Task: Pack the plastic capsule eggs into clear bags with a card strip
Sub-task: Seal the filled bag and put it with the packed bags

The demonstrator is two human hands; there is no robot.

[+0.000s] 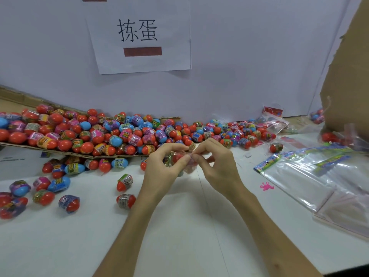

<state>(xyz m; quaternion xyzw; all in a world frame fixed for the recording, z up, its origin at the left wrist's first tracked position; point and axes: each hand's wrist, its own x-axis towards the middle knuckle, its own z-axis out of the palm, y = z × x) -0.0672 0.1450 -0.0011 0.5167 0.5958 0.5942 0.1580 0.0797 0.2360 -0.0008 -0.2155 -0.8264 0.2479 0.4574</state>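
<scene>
We are looking at a person's two bare arms, seen from the wearer's own head. The left hand (161,166) and the right hand (218,166) are showing slim fingers and rounded knuckles. The left forearm (127,226) and the right forearm (275,232) are appearing slender, smooth and uncovered all the way to the lower edge of the view, widening toward the elbows. We are finding the fingernails too small and blurred to describe.

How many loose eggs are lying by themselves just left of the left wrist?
2. The farther egg lies nearer the pile; the nearer egg sits just in front of it. The left hand may hide more.
</scene>
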